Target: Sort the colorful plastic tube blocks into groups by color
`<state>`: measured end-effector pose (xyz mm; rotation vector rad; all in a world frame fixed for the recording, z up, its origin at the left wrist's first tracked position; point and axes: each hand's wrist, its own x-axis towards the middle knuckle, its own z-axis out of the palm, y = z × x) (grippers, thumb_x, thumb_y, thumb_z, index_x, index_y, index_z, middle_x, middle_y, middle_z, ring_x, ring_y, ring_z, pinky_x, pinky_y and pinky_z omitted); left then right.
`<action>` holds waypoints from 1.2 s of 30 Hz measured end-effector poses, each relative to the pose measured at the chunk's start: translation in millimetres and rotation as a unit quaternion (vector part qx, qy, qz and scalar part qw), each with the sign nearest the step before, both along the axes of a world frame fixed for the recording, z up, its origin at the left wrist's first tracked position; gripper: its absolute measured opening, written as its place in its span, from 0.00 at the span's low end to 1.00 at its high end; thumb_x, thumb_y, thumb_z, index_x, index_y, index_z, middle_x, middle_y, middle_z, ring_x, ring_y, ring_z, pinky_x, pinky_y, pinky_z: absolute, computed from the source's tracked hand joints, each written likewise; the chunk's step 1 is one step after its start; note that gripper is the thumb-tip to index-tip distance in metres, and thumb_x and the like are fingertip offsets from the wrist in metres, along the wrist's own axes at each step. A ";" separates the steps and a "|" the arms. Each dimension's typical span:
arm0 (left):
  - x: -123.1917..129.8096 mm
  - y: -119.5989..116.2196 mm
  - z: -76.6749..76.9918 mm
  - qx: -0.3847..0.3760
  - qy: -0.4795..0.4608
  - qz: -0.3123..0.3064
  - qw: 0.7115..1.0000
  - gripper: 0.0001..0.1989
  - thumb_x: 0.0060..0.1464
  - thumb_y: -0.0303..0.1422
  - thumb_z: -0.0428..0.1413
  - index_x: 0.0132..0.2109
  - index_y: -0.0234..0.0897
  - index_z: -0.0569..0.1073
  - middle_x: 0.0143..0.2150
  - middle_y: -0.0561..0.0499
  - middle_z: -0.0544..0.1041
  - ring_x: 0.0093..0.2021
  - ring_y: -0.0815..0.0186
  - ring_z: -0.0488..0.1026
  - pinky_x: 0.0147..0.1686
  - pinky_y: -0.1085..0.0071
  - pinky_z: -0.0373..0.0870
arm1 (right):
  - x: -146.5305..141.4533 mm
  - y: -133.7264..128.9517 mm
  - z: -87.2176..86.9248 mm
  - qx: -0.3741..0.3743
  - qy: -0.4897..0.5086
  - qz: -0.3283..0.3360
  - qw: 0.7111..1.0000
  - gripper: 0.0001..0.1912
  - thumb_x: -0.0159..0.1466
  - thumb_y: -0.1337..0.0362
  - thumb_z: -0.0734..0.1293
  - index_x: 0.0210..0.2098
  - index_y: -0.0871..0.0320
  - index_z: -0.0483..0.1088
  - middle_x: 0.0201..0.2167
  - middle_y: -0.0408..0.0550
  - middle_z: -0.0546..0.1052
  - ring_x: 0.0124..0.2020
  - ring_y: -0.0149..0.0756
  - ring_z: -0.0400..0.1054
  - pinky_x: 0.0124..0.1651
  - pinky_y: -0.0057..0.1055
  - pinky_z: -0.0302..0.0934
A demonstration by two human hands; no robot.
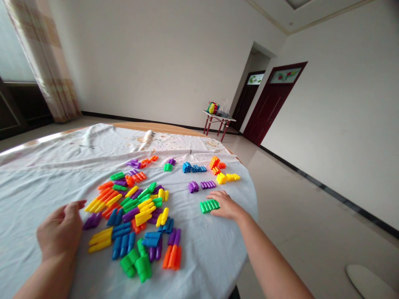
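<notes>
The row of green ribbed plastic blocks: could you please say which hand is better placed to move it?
Right hand, probably: its fingers touch the green ribbed plastic blocks; the left hand sits far off, beside the multicoloured pile.

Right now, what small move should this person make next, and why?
Probably the left hand should take a green block from the mixed pile, since the right hand sits at a sorted green row, with a sorted purple row nearby.

No words, numbers or logos can be read anywhere. The multicoloured plastic peg blocks [137, 207] show no printing, and the bright patterned bag [213, 108] on the small red-legged table [218, 120] is too small to make out.
</notes>
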<state>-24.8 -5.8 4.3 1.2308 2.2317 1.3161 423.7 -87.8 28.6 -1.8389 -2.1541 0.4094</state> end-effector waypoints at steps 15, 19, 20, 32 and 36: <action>-1.2 1.9 -4.3 0.015 -0.005 0.003 1.000 0.20 0.50 0.40 0.46 0.42 0.37 0.78 0.33 0.51 0.78 0.35 0.63 0.71 0.31 0.73 0.60 | 8.6 5.9 -2.4 -0.003 -0.004 -0.044 0.999 0.24 0.50 0.68 0.69 0.47 0.52 0.72 0.46 0.47 0.73 0.50 0.43 0.62 0.53 0.38 0.54; -1.4 2.3 -3.9 0.014 -0.011 0.004 1.000 0.20 0.50 0.40 0.46 0.42 0.38 0.78 0.33 0.51 0.78 0.36 0.63 0.71 0.31 0.72 0.61 | 13.9 5.2 -1.8 -0.012 -0.002 -0.052 0.999 0.27 0.48 0.67 0.70 0.49 0.54 0.70 0.49 0.49 0.72 0.52 0.45 0.61 0.54 0.39 0.54; -1.6 2.3 -3.7 0.012 -0.014 0.005 1.000 0.20 0.50 0.40 0.46 0.43 0.38 0.77 0.33 0.51 0.77 0.36 0.63 0.71 0.31 0.72 0.61 | 15.0 4.8 -0.7 -0.010 0.000 -0.057 0.998 0.29 0.48 0.67 0.71 0.50 0.54 0.69 0.50 0.50 0.71 0.52 0.45 0.61 0.55 0.39 0.54; 0.6 -0.3 0.5 0.011 -0.019 -0.001 1.000 0.20 0.50 0.40 0.46 0.43 0.38 0.78 0.32 0.51 0.77 0.34 0.64 0.70 0.29 0.72 0.60 | 24.7 8.0 1.2 -0.027 -0.002 -0.043 0.999 0.23 0.49 0.71 0.69 0.46 0.57 0.72 0.45 0.50 0.74 0.50 0.43 0.64 0.54 0.37 0.56; -0.2 2.4 -4.3 0.024 -0.029 0.009 0.999 0.21 0.49 0.42 0.46 0.41 0.38 0.78 0.30 0.51 0.77 0.32 0.64 0.69 0.27 0.72 0.59 | 32.5 11.7 -0.3 -0.032 -0.014 -0.040 0.999 0.25 0.47 0.72 0.69 0.47 0.58 0.71 0.45 0.50 0.74 0.49 0.44 0.64 0.53 0.38 0.56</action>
